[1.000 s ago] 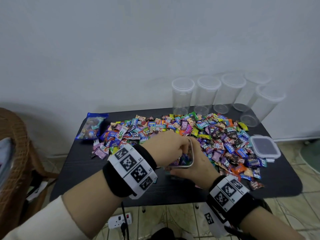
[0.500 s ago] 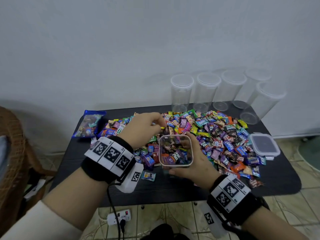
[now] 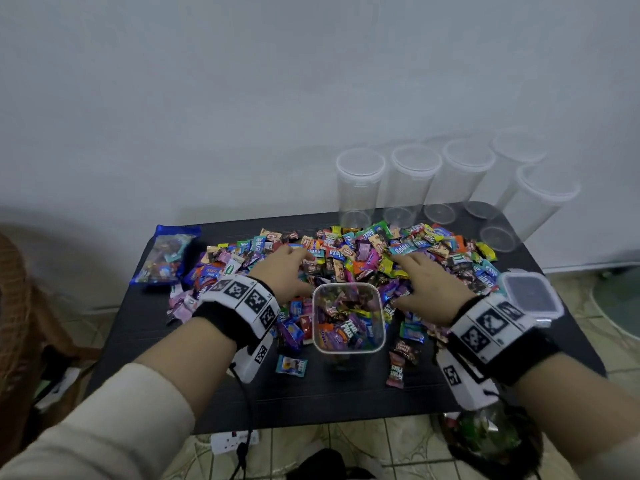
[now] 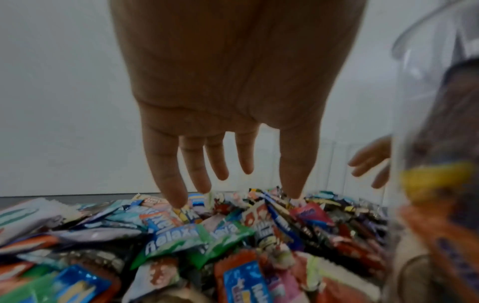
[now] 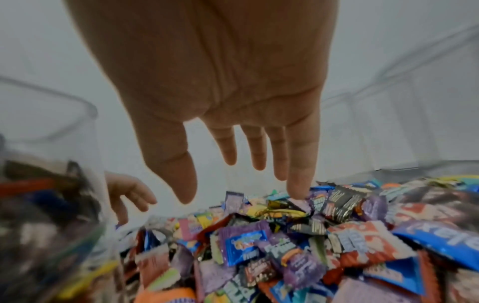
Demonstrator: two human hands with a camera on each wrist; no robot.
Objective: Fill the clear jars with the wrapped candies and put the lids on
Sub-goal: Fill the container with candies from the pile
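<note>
A square clear jar (image 3: 348, 318), partly filled with wrapped candies, stands open near the front of the black table (image 3: 145, 327). Behind it spreads a big pile of wrapped candies (image 3: 363, 252). My left hand (image 3: 285, 268) reaches over the pile left of the jar, fingers (image 4: 171, 184) straight and spread, tips touching wrappers. My right hand (image 3: 424, 284) does the same right of the jar, fingers (image 5: 300, 164) straight on the candies (image 5: 285, 235). Neither hand holds anything. The jar's wall (image 4: 435, 143) shows at the left wrist view's right edge. A square lid (image 3: 531, 294) lies at the right.
Several tall empty round jars (image 3: 412, 185) with lids stand at the back right against the wall. A blue candy bag (image 3: 166, 254) lies at the back left. Loose candies (image 3: 291, 365) lie by the jar. A wicker chair (image 3: 17, 323) stands left of the table.
My left hand left the jar's mouth and moved out to the pile on the left. My right hand let go of the jar and reached onto the candies at the right.
</note>
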